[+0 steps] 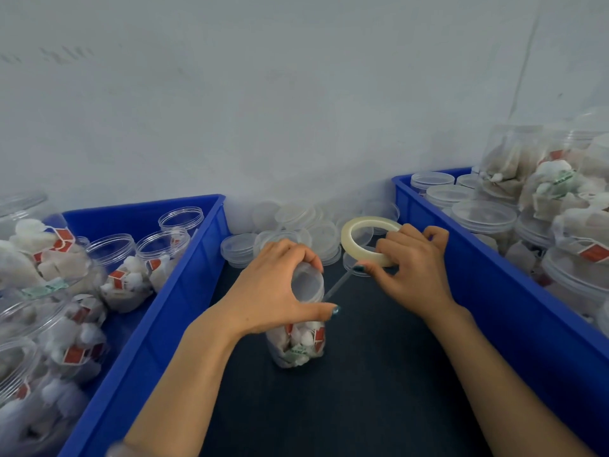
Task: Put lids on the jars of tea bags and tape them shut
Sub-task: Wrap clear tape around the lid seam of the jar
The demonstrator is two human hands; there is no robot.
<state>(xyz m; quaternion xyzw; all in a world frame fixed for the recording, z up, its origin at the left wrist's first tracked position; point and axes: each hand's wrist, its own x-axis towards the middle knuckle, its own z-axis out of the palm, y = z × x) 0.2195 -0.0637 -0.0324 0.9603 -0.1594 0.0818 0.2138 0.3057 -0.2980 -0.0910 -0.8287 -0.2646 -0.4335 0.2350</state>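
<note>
While left hand [273,288] grips jar [296,344], right hand [412,262] tape [354,225], red tags [319,336] are illegible.

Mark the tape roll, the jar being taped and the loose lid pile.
tape roll [346,239]: head view, left side of the ring.
jar [296,344]: head view, lower wall.
lid pile [296,214]: head view, one lid near the back.

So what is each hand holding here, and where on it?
Left hand grips the jar round its lid; right hand holds the tape roll by its near side.
</note>
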